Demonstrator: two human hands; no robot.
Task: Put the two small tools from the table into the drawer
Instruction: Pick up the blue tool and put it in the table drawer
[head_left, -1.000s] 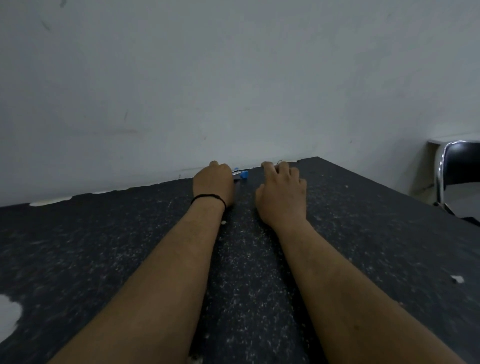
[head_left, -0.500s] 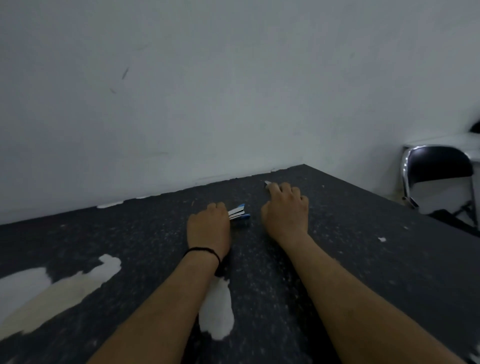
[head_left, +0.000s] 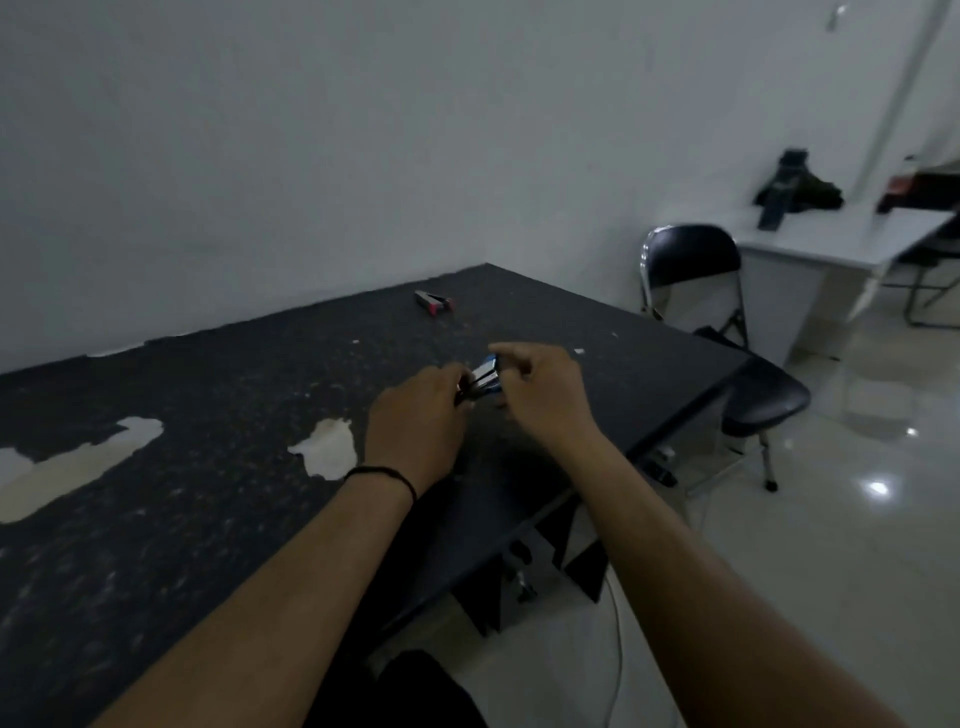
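Observation:
A small blue and silver tool is held above the dark table between my two hands. My left hand, with a black band on the wrist, grips its left end. My right hand has its fingers curled at the tool's right end, touching it. A second small tool, red and grey, lies alone on the table near the far corner, well beyond both hands. No drawer can be made out for certain; dark boxy parts show under the table's right edge.
The tabletop has worn pale patches on my left. A black folding chair and a black stool stand at the table's right side. A white desk with dark objects sits further right. A cable hangs under the table.
Both hands have drawn back from the far edge toward me, the left lifting the blue tool off the table. The right hand left the red tool behind. The view has swung right.

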